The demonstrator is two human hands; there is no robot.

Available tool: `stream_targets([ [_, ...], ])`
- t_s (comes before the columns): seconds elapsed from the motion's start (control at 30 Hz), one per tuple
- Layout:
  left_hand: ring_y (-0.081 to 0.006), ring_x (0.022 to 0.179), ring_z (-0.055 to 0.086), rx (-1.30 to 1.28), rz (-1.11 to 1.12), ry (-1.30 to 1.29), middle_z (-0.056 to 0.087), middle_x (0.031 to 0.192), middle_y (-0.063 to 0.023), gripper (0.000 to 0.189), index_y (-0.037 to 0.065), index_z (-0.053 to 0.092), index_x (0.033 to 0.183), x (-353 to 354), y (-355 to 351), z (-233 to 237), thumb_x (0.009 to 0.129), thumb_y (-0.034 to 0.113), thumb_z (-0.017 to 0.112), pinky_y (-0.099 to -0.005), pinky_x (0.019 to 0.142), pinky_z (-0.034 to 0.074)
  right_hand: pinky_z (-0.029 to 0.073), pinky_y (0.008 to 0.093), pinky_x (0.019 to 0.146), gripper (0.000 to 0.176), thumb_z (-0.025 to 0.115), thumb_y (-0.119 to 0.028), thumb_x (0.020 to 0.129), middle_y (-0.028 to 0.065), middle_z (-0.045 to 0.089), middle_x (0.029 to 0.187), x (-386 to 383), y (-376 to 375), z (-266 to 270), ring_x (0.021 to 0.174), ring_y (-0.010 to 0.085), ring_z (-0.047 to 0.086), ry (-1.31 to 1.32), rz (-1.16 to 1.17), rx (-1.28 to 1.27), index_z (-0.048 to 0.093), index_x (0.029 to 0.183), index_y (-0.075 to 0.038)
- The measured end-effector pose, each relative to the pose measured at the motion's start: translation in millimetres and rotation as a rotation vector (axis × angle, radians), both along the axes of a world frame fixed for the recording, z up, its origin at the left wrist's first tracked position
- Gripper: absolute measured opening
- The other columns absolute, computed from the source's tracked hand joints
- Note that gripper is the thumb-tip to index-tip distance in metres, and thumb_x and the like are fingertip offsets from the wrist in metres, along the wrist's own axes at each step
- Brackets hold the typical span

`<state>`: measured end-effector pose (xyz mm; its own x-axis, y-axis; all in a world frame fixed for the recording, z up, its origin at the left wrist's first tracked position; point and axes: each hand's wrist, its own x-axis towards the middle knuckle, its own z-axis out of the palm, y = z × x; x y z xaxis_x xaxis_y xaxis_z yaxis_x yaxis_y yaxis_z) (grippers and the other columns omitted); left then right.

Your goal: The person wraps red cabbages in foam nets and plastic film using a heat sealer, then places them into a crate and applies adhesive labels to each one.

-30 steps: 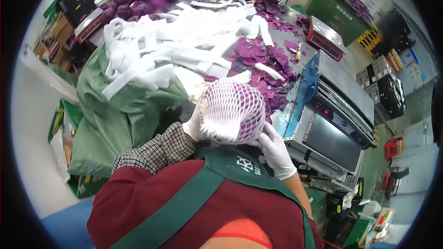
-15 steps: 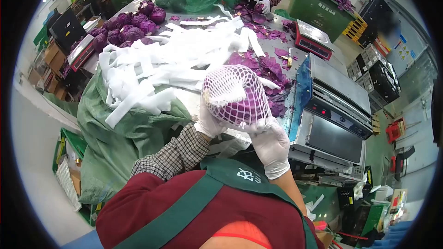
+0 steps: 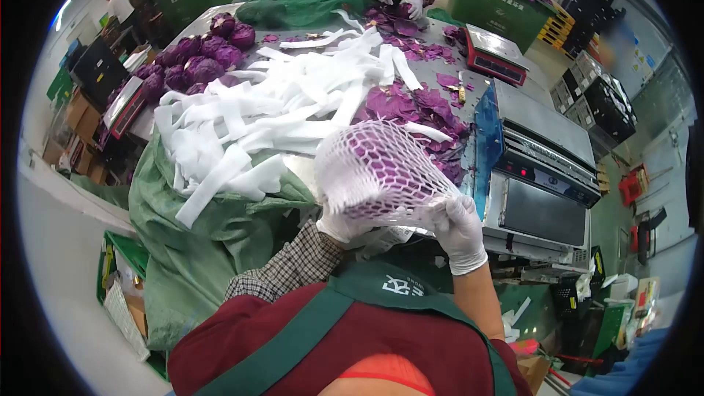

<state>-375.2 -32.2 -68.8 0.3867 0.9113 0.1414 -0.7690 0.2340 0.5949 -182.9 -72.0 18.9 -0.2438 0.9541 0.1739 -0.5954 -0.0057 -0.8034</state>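
A purple cabbage (image 3: 392, 165) in a white foam net sleeve (image 3: 352, 183) is held up in front of my chest. My left hand (image 3: 341, 224), in a white glove, supports it from below on the left; its fingers are mostly hidden behind the net. With closed fingers, my right hand (image 3: 460, 231), also gloved, grips the right end of the net, which is stretched away from the cabbage. Just beyond lies a pile of flat white foam net sleeves (image 3: 271, 95). Loose purple cabbage leaves (image 3: 411, 106) are scattered to its right.
Whole purple cabbages (image 3: 202, 59) are heaped at the back left. A wrapping machine (image 3: 543, 176) stands close on my right, with a red scale (image 3: 495, 55) behind it. Across the table a co-worker's gloved hands (image 3: 400, 0) handle leaves. A green sack (image 3: 191, 249) hangs at the left edge.
My right hand has moved right and pulled the net's end out with it, so the net is stretched wider. The cabbage remains in the net above my left hand.
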Motion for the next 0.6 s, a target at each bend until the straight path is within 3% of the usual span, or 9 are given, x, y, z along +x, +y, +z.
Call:
stream_targets([
  [0.1,-0.0264,0.116,0.043,-0.026,-0.031,0.001,0.042,0.129,-0.0125,0.057,0.009,0.033,0.132,0,4,-2,0.091,0.048,0.029,-0.0435,0.099,0.036,0.044,0.0244,0.055,0.023,0.054,-0.019,0.087,0.0042,0.060,0.070,2,15,-30,0.054,0.0082,0.051,0.045,-0.108,-0.190,0.060,0.096,0.001],
  [0.17,-0.0254,0.114,0.045,-0.041,-0.040,0.006,0.044,0.126,-0.0121,0.057,0.008,0.035,0.131,2,4,-3,0.091,0.048,0.029,-0.0425,0.098,0.037,0.049,0.0319,0.080,0.029,0.055,-0.023,0.087,0.0103,0.063,0.101,-4,24,-46,0.089,0.0180,0.061,0.045,-0.058,-0.283,0.057,0.107,-0.002],
  [0.27,-0.0239,0.111,0.047,-0.069,-0.014,0.009,0.047,0.123,-0.0114,0.057,0.007,0.037,0.129,11,3,-5,0.091,0.048,0.028,-0.0411,0.096,0.039,0.047,0.0341,0.085,0.034,0.053,-0.024,0.088,0.0098,0.060,0.107,-1,26,-63,0.095,0.0205,0.059,0.251,0.050,-0.323,0.053,0.114,-0.002],
  [0.37,-0.0224,0.108,0.050,-0.067,0.043,0.012,0.050,0.120,-0.0108,0.057,0.006,0.039,0.127,22,6,8,0.091,0.048,0.027,-0.0396,0.094,0.041,0.046,0.0256,0.079,0.028,0.043,-0.019,0.093,0.0074,0.059,0.103,18,27,-67,0.092,0.0127,0.057,-0.195,-0.135,-0.271,0.054,0.110,0.001],
  [0.43,-0.0214,0.106,0.051,-0.071,0.100,0.007,0.051,0.118,-0.0103,0.057,0.005,0.040,0.126,38,4,15,0.091,0.048,0.027,-0.0386,0.092,0.042,0.048,0.0289,0.078,0.033,0.045,-0.024,0.093,0.0090,0.059,0.100,55,32,-54,0.093,0.0148,0.057,-0.564,-0.226,-0.304,0.051,0.113,0.001],
  [0.47,-0.0209,0.105,0.052,-0.096,0.140,0.008,0.052,0.117,-0.0101,0.057,0.005,0.040,0.126,50,4,14,0.091,0.048,0.026,-0.0381,0.092,0.043,0.049,0.0317,0.078,0.041,0.045,-0.031,0.093,0.0123,0.058,0.102,81,32,-59,0.093,0.0174,0.057,-0.431,-0.270,-0.234,0.045,0.119,0.001],
  [0.5,-0.0196,0.105,0.052,-0.236,0.169,0.012,0.053,0.116,-0.0096,0.060,0.004,0.041,0.125,68,6,15,0.090,0.050,0.026,-0.0361,0.090,0.044,0.047,0.0347,0.084,0.050,0.042,-0.036,0.093,0.0133,0.052,0.114,106,27,-44,0.100,0.0194,0.055,-0.243,-0.104,-0.250,0.035,0.128,-0.001],
  [0.53,-0.0192,0.105,0.052,0.032,0.273,0.255,0.053,0.116,-0.0096,0.062,0.003,0.041,0.125,81,2,19,0.090,0.052,0.026,-0.0351,0.089,0.044,0.042,0.0359,0.090,0.067,0.044,-0.049,0.086,0.0125,0.047,0.122,123,20,-32,0.110,0.0204,0.048,-0.147,0.059,-0.197,0.031,0.132,-0.002],
  [0.6,-0.0171,0.102,0.053,-0.010,0.232,0.471,0.053,0.116,-0.0105,0.071,-0.002,0.040,0.125,121,2,47,0.088,0.056,0.027,-0.0321,0.088,0.043,0.033,0.0412,0.101,0.095,0.049,-0.068,0.071,0.0125,0.035,0.137,143,4,12,0.126,0.0250,0.034,-0.157,0.196,-0.153,0.022,0.138,-0.006],
])
